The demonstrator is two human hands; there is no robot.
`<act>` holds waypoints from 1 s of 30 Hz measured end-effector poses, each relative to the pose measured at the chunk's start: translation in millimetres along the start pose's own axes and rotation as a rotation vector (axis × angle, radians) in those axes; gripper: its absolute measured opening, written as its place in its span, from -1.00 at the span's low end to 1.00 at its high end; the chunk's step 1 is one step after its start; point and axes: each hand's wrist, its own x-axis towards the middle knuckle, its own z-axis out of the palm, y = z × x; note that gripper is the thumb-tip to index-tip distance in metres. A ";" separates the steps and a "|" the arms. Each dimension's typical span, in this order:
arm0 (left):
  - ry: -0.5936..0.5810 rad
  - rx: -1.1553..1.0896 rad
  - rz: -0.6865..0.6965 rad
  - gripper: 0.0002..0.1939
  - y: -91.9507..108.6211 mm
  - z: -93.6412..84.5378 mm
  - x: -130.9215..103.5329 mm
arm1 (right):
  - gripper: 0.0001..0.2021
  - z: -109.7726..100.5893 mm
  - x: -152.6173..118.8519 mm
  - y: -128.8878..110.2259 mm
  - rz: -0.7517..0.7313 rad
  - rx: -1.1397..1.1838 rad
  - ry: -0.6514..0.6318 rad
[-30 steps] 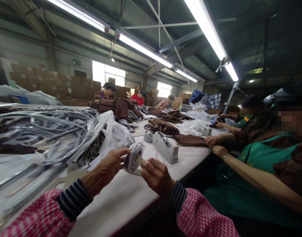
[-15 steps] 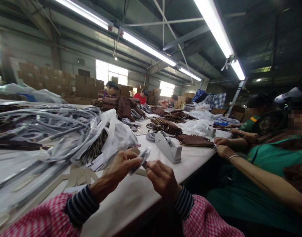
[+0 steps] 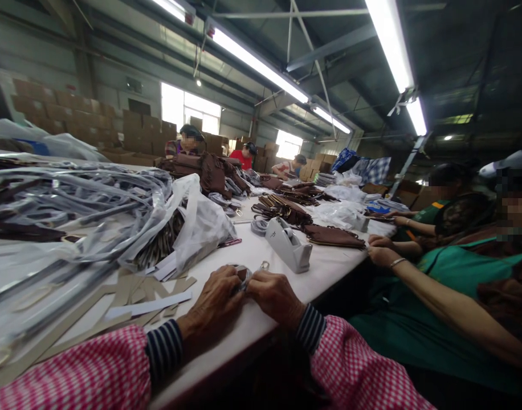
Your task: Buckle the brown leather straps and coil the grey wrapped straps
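Note:
Both my hands meet near the front edge of the white table. A small plastic-wrapped strap coil [image 3: 244,275], greyish with some brown inside, is gripped between them. My left hand [image 3: 215,297] curls its fingers around the coil's left side and rests low over the tabletop. Pinched closed, my right hand [image 3: 274,295] holds the coil's right side; its fingertips hide part of it. A small metal clasp [image 3: 265,265] shows just beyond the right fingers. Behind my hands stands a grey tape dispenser [image 3: 289,245].
Plastic-wrapped straps [image 3: 94,199] and a white plastic bag [image 3: 205,228] cover the left side. Card strips [image 3: 128,296] lie beside my left forearm. Brown pouches [image 3: 333,236] lie past the dispenser. A co-worker in a green apron [image 3: 440,285] sits close on my right.
My hands have come down closer to the table with the coil, and the left has turned over it. A metal clasp now shows. The view has shifted slightly.

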 end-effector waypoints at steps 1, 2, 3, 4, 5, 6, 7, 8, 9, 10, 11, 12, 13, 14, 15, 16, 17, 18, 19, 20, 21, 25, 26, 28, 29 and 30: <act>-0.003 -0.012 -0.008 -0.72 -0.7 0.0 0.7 | -0.89 -6.5 5.8 2.8 0.027 0.063 -0.054; -0.010 -0.026 -0.010 -0.73 -1.5 0.0 1.3 | -0.91 -12.6 11.9 5.9 0.066 0.146 -0.107; -0.014 -0.043 -0.009 -0.73 -2.3 0.1 1.6 | -0.91 -17.8 18.1 9.4 0.107 0.237 -0.154; -0.018 -0.056 -0.008 -0.74 -3.1 0.2 1.8 | -0.90 -21.6 23.8 13.0 0.146 0.322 -0.192; -0.024 -0.066 -0.006 -0.75 -3.8 0.4 1.9 | -0.89 -23.9 28.9 16.6 0.181 0.390 -0.220; -0.030 -0.072 -0.005 -0.77 -4.3 0.6 1.8 | -0.88 -24.6 33.1 20.0 0.209 0.437 -0.240; -0.037 -0.074 -0.004 -0.79 -4.6 0.8 1.7 | -0.87 -24.1 36.3 23.3 0.229 0.460 -0.253; -0.044 -0.073 -0.004 -0.80 -4.5 1.1 1.6 | -0.86 -22.6 38.7 26.2 0.246 0.469 -0.261; -0.044 -0.070 -0.006 -0.82 -4.0 1.3 1.4 | -0.84 -20.8 40.6 28.9 0.267 0.477 -0.265; -0.042 -0.066 -0.010 -0.83 -2.9 1.5 1.1 | -0.81 -18.8 42.1 31.3 0.288 0.478 -0.261; -0.040 -0.063 -0.017 -0.83 -1.3 1.5 0.8 | -0.76 -17.2 43.7 33.7 0.309 0.483 -0.258; -0.037 -0.068 -0.033 -0.85 0.7 1.4 0.4 | -0.70 -15.9 45.7 36.0 0.333 0.507 -0.269; -0.030 -0.080 -0.061 -0.89 2.7 1.2 0.0 | -0.64 -15.0 48.1 38.4 0.360 0.554 -0.307; -0.023 -0.097 -0.099 -0.95 4.7 0.9 -0.2 | -0.60 -14.5 51.2 40.8 0.384 0.617 -0.374; -0.018 -0.119 -0.142 -0.95 6.3 0.6 -0.3 | -0.60 -14.1 54.8 43.2 0.403 0.683 -0.459; -0.014 -0.140 -0.186 -0.89 7.4 0.2 -0.1 | -0.64 -13.7 58.6 45.5 0.414 0.739 -0.545; -0.010 -0.152 -0.224 -0.84 8.0 -0.1 0.4 | -0.68 -13.2 62.5 47.6 0.415 0.776 -0.617; -0.012 -0.150 -0.247 -0.81 8.0 -0.5 1.2 | -0.70 -12.5 66.1 49.3 0.408 0.787 -0.662; -0.015 -0.126 -0.261 -0.80 7.8 -1.1 2.2 | -0.70 -11.8 69.2 50.4 0.399 0.785 -0.681; -0.012 -0.085 -0.273 -0.79 7.5 -1.8 3.3 | -0.69 -11.0 71.6 51.1 0.393 0.782 -0.683; -0.002 -0.033 -0.292 -0.76 7.2 -2.6 4.5 | -0.68 -10.5 73.1 51.2 0.389 0.779 -0.678; -0.032 0.133 -0.245 -0.70 8.2 -6.5 7.2 | -0.67 -11.2 73.2 49.1 0.376 0.752 -0.656; -0.059 0.140 -0.205 -0.73 8.5 -7.0 7.4 | -0.68 -12.1 72.8 48.4 0.372 0.740 -0.658; -0.093 0.127 -0.149 -0.77 8.0 -7.4 7.3 | -0.70 -14.5 73.0 47.0 0.365 0.712 -0.674; -0.093 0.107 -0.146 -0.78 7.0 -7.2 7.2 | -0.72 -16.1 73.8 46.0 0.363 0.695 -0.689; -0.089 0.082 -0.151 -0.78 5.5 -6.8 7.1 | -0.75 -18.0 75.3 44.9 0.360 0.675 -0.709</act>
